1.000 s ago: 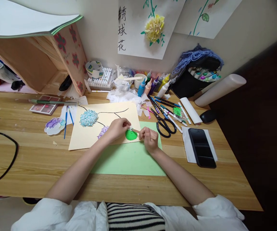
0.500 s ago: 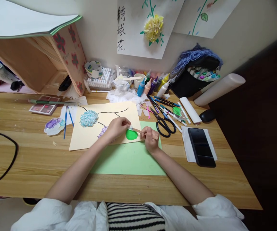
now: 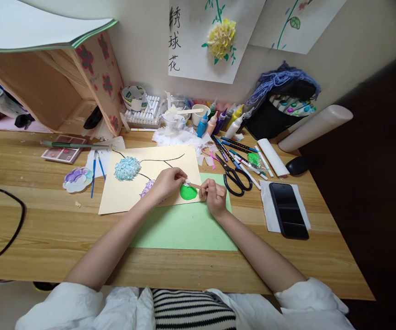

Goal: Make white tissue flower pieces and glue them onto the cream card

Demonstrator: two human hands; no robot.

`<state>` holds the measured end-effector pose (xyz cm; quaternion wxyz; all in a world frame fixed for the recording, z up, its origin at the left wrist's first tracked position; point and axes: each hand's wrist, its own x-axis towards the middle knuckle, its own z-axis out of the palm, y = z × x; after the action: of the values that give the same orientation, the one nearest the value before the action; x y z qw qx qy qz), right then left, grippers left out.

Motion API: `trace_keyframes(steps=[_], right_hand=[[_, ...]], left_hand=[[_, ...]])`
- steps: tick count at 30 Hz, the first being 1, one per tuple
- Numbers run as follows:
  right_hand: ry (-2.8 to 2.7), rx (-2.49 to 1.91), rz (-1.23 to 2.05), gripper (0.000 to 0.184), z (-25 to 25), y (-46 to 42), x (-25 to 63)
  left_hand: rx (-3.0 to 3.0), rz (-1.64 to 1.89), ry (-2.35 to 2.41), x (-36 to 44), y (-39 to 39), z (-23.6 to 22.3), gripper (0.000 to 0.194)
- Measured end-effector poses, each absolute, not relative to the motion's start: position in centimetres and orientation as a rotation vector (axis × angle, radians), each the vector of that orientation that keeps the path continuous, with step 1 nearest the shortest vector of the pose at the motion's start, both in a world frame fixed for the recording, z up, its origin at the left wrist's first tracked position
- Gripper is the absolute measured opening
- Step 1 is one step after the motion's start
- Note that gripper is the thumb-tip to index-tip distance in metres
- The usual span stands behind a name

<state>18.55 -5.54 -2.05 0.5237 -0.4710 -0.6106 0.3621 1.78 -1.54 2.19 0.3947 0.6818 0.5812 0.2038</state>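
Observation:
My left hand [image 3: 168, 182] rests on a cream paper sheet [image 3: 129, 190], its fingers pinched on a small white tissue scrap [image 3: 186, 182] just above a bright green painted circle [image 3: 188, 193]. My right hand [image 3: 214, 197] is closed round a thin wooden stick [image 3: 195, 185] whose tip meets that scrap. On the cream sheet are black drawn stems, a light blue tissue flower [image 3: 126, 168] and a purple one [image 3: 147, 187] partly hidden by my left hand. A pale green sheet [image 3: 184, 229] lies under my right hand.
Black scissors [image 3: 235, 178], scattered markers [image 3: 242, 153], a black phone [image 3: 288, 210] on white paper and a black mouse [image 3: 297, 166] lie to the right. Paint bottles [image 3: 218, 121], crumpled tissue [image 3: 177, 136] and cups stand behind. A paint palette [image 3: 78, 179], brushes [image 3: 94, 172] and a cardboard box [image 3: 56, 87] are at the left.
Both hands stay almost still over the green circle; the stick tip and the left fingers shift only slightly against the tissue scrap.

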Motion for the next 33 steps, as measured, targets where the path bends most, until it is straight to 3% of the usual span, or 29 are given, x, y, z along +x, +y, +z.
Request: trace_keyframes(steps=[33], right_hand=[[-1.554, -1.14, 0.744, 0.05, -1.69, -5.63, 18.67]], left_hand=[[1.755, 0.602, 1.452, 1.98, -1.74, 1.68, 0.014]])
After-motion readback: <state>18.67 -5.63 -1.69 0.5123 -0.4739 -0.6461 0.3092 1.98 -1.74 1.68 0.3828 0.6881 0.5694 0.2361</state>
